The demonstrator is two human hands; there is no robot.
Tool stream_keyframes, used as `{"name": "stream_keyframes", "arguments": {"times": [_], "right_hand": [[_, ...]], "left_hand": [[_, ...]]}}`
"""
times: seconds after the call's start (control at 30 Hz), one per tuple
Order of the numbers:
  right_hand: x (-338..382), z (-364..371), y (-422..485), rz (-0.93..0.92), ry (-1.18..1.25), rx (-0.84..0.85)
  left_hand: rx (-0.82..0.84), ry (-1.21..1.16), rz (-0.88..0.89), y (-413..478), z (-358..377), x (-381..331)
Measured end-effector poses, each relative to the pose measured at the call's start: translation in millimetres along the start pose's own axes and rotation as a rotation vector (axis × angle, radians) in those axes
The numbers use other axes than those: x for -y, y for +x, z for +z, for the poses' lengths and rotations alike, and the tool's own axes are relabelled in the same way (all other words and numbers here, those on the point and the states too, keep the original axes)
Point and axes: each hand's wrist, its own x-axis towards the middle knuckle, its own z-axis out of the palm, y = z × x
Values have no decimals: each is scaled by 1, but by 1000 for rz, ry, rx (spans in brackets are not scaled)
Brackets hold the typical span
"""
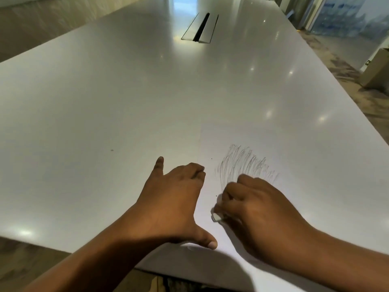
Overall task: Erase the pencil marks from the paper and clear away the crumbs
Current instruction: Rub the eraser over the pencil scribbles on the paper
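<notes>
head: right hand (pixel 254 209) pinches small white eraser (pixel 216 217) on smooth paper (pixel 315 199).

The right hand (pixel 259 209) has its grip closed around a white eraser (pixel 216 217), just below the pencil marks (pixel 244 163) on the paper (pixel 305 197). Left of it, the left hand (pixel 174 199) presses flat on the tabletop (pixel 126 91).

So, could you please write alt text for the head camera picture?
A right hand grips a white eraser on paper just below grey pencil marks. The left hand lies flat, holding the paper on a long white table.
</notes>
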Motion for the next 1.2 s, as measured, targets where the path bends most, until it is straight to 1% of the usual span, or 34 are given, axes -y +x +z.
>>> {"name": "stream_keyframes", "arguments": {"times": [0.07, 0.2, 0.37, 0.47, 0.57, 0.63, 0.8, 0.9, 0.97, 1.1, 1.2], "right_hand": [[0, 0, 2, 3, -20, 0], [-3, 8, 30, 75, -62, -78], [7, -2, -16, 46, 1, -5], [-2, -2, -12, 35, -25, 1], [-23, 1, 19, 161, -63, -77], [-32, 1, 27, 208, -79, -94], [-12, -2, 1, 103, -12, -2], [-28, 1, 26, 159, -57, -60], [-33, 3, 30, 178, -72, -61], [-16, -5, -5, 182, 99, 35], [-23, -2, 15, 198, 64, -10]], "left_hand": [[5, 1, 1, 1, 0, -1], [-2, 8, 5, 1, 1, -1], [26, 51, 3, 4, -2, -2], [30, 100, 41, 7, -4, -6], [8, 137, 53, 9, -5, -8], [-3, 145, 52, 10, -5, -9], [14, 105, 36, 9, -5, -7], [10, 112, 39, 9, -5, -8], [13, 108, 38, 9, -5, -7], [14, 74, 34, 8, -5, -6], [11, 62, 39, 8, -4, -6]]}}
